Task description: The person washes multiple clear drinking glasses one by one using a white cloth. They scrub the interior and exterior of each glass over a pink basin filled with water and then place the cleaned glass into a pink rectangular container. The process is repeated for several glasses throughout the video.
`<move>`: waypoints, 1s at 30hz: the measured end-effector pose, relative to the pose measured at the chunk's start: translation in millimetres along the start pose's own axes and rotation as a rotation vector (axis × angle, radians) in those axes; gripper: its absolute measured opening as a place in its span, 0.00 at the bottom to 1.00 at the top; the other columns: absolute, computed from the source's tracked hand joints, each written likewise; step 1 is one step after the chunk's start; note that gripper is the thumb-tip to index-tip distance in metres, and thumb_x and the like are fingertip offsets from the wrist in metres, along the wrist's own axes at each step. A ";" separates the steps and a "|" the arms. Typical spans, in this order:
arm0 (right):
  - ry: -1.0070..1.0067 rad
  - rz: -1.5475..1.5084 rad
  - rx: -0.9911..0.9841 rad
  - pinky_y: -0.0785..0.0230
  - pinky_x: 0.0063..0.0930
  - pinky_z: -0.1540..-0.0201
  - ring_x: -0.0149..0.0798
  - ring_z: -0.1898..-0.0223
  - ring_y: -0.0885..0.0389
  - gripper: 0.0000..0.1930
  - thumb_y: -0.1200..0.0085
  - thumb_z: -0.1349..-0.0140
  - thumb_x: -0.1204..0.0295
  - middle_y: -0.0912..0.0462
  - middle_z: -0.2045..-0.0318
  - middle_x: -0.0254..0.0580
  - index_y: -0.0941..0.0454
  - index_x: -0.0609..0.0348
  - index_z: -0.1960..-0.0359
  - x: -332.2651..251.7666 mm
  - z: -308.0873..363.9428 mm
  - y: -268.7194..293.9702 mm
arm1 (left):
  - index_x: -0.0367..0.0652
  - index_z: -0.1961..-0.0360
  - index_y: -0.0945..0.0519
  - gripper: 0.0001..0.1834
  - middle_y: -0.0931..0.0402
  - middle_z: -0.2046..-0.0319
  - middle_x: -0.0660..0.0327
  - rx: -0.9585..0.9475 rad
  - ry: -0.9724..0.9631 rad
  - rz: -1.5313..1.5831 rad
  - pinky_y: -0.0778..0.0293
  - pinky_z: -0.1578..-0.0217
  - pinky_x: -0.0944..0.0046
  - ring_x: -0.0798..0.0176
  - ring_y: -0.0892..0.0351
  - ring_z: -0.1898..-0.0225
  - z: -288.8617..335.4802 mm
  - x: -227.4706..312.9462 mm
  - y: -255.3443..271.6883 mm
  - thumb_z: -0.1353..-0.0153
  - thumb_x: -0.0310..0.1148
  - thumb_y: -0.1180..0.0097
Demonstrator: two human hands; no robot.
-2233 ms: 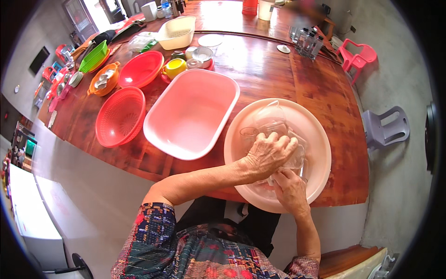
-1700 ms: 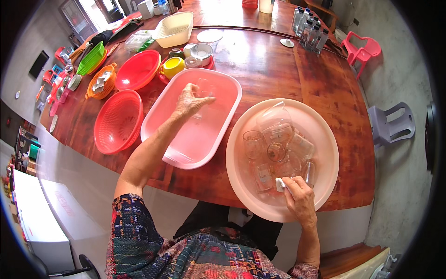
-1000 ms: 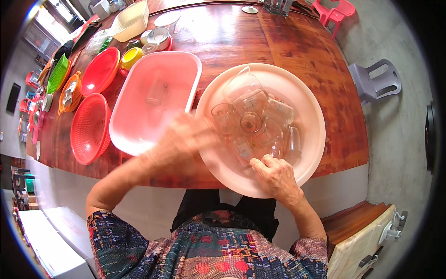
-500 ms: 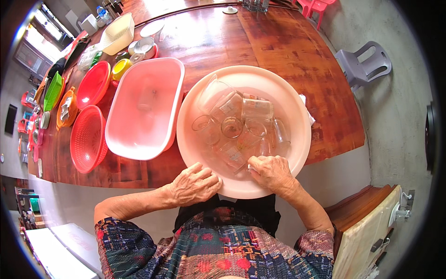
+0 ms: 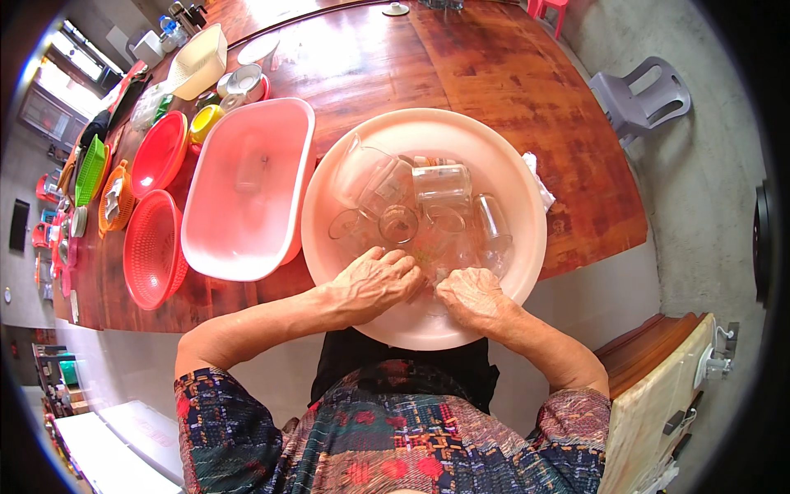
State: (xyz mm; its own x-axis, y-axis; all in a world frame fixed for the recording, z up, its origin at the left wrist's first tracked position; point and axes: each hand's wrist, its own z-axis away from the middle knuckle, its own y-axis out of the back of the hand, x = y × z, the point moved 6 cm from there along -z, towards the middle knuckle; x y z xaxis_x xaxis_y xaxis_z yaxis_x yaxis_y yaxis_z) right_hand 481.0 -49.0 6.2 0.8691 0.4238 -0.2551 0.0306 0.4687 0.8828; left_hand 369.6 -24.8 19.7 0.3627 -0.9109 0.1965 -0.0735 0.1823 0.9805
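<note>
Glasses [image 5: 443, 186] crowd the basin [image 5: 528, 224]; left hand [image 5: 378, 284] now joins right hand [image 5: 475, 299], apparently for two-handed work, both curled, holds hidden from me.

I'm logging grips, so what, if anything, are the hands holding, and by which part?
That can't be told: the left hand and the right hand are curled over the near side of the round basin, their backs hiding anything gripped.

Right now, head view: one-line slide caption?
Left hand and right hand inside a round peach basin of clear glassware, beside a pink tub holding a glass.
</note>
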 end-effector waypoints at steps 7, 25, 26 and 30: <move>0.022 -0.067 0.042 0.27 0.43 0.71 0.52 0.70 0.18 0.10 0.55 0.48 0.71 0.19 0.74 0.53 0.20 0.58 0.78 -3.8 -8.7 -8.3 | 0.41 0.63 0.24 0.13 0.25 0.66 0.59 -0.161 0.028 -0.380 0.35 0.62 0.51 0.60 0.27 0.59 -18.2 4.0 -37.2 0.49 0.34 0.48; 0.100 -0.282 1.101 0.32 0.42 0.63 0.51 0.64 0.26 0.11 0.47 0.54 0.82 0.29 0.64 0.50 0.31 0.64 0.67 -28.0 29.0 74.1 | 0.42 0.45 0.40 0.29 0.35 0.53 0.50 0.404 0.332 1.211 0.35 0.49 0.57 0.54 0.31 0.49 -19.4 -17.7 -5.1 0.47 0.34 0.42; 0.057 -0.324 1.109 0.32 0.41 0.65 0.49 0.66 0.26 0.10 0.47 0.52 0.82 0.28 0.65 0.50 0.31 0.63 0.67 -17.6 24.5 75.7 | 0.41 0.45 0.40 0.30 0.35 0.53 0.49 0.436 0.329 1.179 0.36 0.49 0.57 0.53 0.31 0.48 -18.7 -17.5 -1.0 0.48 0.33 0.42; -0.180 -1.005 0.905 0.32 0.30 0.64 0.33 0.70 0.28 0.04 0.50 0.43 0.80 0.28 0.72 0.39 0.33 0.63 0.68 31.7 -1.4 71.4 | 0.39 0.45 0.39 0.34 0.35 0.53 0.47 0.556 0.315 0.967 0.37 0.47 0.55 0.48 0.34 0.49 -20.5 -10.3 21.6 0.52 0.32 0.38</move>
State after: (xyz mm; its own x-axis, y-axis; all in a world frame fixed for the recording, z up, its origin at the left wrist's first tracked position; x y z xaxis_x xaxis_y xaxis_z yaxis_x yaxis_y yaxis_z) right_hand 510.1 -1.0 60.6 0.3298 0.0652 -0.9418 0.9315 -0.1845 0.3135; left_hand 383.3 -3.9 38.9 0.1413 -0.3331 0.9322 -0.8161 0.4938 0.3002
